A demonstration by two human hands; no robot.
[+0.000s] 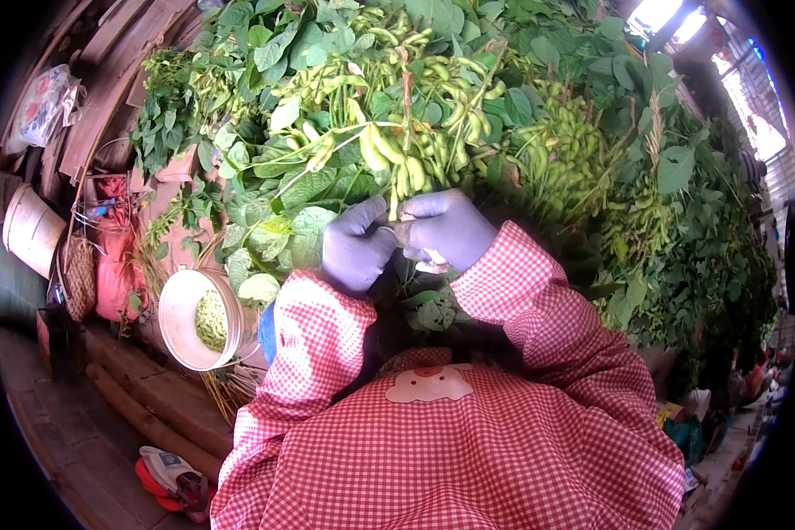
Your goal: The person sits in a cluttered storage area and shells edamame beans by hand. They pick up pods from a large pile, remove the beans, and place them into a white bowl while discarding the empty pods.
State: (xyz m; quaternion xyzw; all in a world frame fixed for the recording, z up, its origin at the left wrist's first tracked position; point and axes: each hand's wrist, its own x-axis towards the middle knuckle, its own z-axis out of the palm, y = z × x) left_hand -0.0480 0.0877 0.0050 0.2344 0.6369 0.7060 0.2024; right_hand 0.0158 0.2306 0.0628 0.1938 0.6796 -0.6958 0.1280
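My left hand (358,248) and my right hand (449,228), both in grey-purple gloves, meet at the thumbs in front of me. A green soybean pod (393,204) runs down between their fingertips, and both hands pinch at its lower end. Just above hangs a cluster of plump soybean pods (397,156) on leafy stalks. A small white patch shows under the fingers of my right hand; I cannot tell what it is. To the left, a white plastic bucket (172,318) is tilted towards me, with shelled green beans (211,321) inside.
Heaped bean plants (556,139) fill the far side and the right. Wooden planks (116,73), a plastic bag (43,106), a second white bucket (32,228) and a red sack (116,278) are at left. A red-and-white cap (172,480) lies at lower left.
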